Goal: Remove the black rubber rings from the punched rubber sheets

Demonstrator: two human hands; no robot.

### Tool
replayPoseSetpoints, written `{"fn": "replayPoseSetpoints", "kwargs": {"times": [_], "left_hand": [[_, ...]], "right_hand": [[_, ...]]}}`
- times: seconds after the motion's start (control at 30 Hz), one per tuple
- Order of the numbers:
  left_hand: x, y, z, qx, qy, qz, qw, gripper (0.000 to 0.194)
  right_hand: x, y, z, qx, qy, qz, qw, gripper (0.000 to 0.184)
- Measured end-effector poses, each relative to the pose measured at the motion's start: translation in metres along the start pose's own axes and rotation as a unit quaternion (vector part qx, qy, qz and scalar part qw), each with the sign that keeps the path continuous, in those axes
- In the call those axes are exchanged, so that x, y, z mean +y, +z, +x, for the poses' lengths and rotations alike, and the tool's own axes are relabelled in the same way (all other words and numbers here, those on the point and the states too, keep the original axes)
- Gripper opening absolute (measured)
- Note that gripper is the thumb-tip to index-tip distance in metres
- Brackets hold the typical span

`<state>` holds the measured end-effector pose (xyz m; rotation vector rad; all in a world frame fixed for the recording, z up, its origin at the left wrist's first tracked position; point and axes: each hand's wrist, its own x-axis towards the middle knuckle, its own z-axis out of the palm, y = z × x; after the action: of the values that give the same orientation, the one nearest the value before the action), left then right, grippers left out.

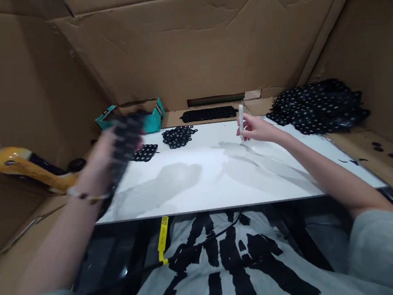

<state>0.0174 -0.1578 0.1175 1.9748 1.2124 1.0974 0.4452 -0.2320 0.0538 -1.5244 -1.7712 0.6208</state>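
Observation:
My left hand (104,156), smeared by motion, is at the left of the white board. It holds a black perforated sheet (124,143) that hangs down past the wrist. Over the right half of the board, my right hand (253,128) is closed around a slim white pen-like tool (241,117), upright with its lower end near the board. Its exact kind I cannot make out. A small black dotted piece (145,153) lies beside my left hand. Right of that is a heap of small black rings (179,136).
The white board (217,182) lies across my lap, with cardboard walls around it. A teal box (152,123) and a black ridged strip (209,114) sit behind it. A black dotted pile (317,105) is at right, a yellow bottle (20,160) at left. A black cable crosses my lap.

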Motion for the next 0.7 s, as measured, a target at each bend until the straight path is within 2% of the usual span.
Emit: {"fn": "replayPoseSetpoints", "kwargs": {"times": [0.03,0.1,0.13,0.17,0.23,0.3,0.43,0.5,0.6,0.7], "left_hand": [[0.001,0.035,0.002,-0.093,-0.003,-0.001,0.996,0.04],[-0.004,0.103,0.006,-0.239,0.033,0.001,0.97,0.033],[-0.009,0.131,0.009,-0.28,0.055,0.003,0.958,0.03],[-0.014,0.155,0.011,-0.291,0.073,0.007,0.954,0.029],[-0.024,0.187,0.018,-0.29,0.094,0.028,0.952,0.025],[-0.028,0.201,0.026,-0.275,0.121,0.059,0.952,0.021],[-0.023,0.207,0.037,-0.261,0.134,0.143,0.945,0.011],[-0.021,0.211,0.037,-0.268,0.115,0.152,0.944,0.013],[-0.021,0.224,0.031,-0.271,0.083,0.121,0.951,0.021],[-0.022,0.235,0.023,-0.246,0.064,0.077,0.964,0.021]], "right_hand": [[0.0,0.003,-0.001,0.01,-0.003,0.032,0.999,0.023],[0.0,0.007,-0.002,0.024,-0.017,0.092,0.995,0.022],[0.0,0.009,-0.002,0.027,-0.026,0.119,0.992,0.019],[-0.001,0.01,-0.002,0.031,-0.037,0.143,0.989,0.017],[-0.003,0.012,-0.002,0.047,-0.053,0.172,0.983,0.016],[-0.005,0.014,-0.003,0.084,-0.061,0.163,0.981,0.019],[-0.005,0.026,-0.003,0.156,-0.044,0.137,0.977,0.023],[-0.003,0.035,-0.002,0.139,-0.018,0.188,0.972,0.024],[0.005,0.048,0.0,0.052,0.033,0.26,0.964,0.039],[0.011,0.055,-0.002,0.003,0.072,0.246,0.967,0.051]]}}
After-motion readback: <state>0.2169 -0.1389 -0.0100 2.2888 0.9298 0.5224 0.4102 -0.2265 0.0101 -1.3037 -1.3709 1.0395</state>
